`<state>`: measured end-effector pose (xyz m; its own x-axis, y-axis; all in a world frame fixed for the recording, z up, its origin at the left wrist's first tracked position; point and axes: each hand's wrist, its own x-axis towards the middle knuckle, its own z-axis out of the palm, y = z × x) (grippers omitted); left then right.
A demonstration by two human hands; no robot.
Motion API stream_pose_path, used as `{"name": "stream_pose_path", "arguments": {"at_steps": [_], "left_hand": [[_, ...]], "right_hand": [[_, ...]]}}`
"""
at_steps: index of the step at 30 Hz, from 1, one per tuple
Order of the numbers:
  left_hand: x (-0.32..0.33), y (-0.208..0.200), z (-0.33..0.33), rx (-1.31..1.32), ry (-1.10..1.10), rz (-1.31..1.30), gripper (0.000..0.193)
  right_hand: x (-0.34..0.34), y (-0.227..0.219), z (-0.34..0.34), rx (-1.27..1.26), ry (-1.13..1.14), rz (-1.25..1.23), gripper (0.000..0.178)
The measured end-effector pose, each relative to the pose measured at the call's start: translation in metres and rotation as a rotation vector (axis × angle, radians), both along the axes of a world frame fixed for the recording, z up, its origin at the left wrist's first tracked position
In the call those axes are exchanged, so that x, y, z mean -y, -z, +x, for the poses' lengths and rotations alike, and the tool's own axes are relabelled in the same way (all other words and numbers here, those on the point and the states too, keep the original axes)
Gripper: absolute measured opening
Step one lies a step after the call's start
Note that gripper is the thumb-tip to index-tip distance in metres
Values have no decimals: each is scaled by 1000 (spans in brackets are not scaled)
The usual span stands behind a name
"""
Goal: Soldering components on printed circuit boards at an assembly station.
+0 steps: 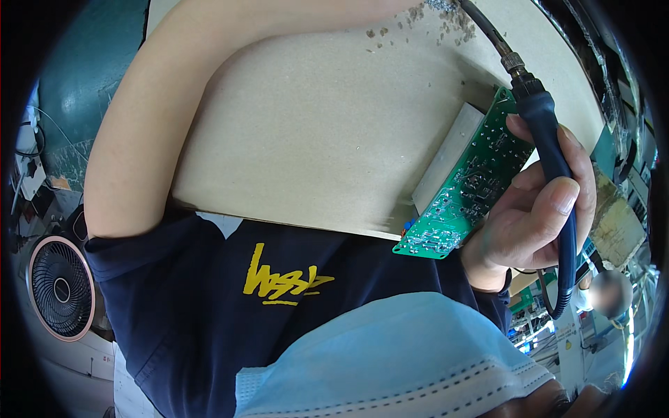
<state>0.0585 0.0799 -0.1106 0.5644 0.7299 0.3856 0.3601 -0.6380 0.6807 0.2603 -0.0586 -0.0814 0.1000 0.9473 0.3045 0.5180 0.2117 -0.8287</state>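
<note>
My right hand (540,202) is closed round the dark blue handle of a soldering iron (547,129). The iron's metal tip points up to the top edge, at a silvery clump (442,5) ringed by brown crumbs. Next to the same hand a green circuit board (463,191) stands tilted, its solder side with many joints showing and a pale metal block (449,157) behind it. Whether my fingers touch the board I cannot tell. My left forearm (230,28) bends across the far side of the table; the left hand (390,8) is cut off by the top edge, its fingers hidden.
A beige tabletop (300,146) lies before me, its near edge against my dark shirt. A round fan (61,289) stands at the left. Cables and clutter run along the right, with a person (610,294) farther off.
</note>
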Motion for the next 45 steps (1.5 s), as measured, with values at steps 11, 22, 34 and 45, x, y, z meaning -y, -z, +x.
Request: {"name": "stream_pose_path", "arguments": {"at_steps": [11,22,34,45], "left_hand": [[-6,-6,-6,-35,29,-272,10],[-2,2,-6,16,-2,-42,7],[-6,-4,-11,-1,24,-185,9],[-6,4,-12,29,4,-95,8]], "right_hand": [[1,1,-3,16,16,-1,49],[1,2,-5,17,12,9,47],[0,4,-7,14,7,22,48],[1,1,-5,19,0,21,48]]}}
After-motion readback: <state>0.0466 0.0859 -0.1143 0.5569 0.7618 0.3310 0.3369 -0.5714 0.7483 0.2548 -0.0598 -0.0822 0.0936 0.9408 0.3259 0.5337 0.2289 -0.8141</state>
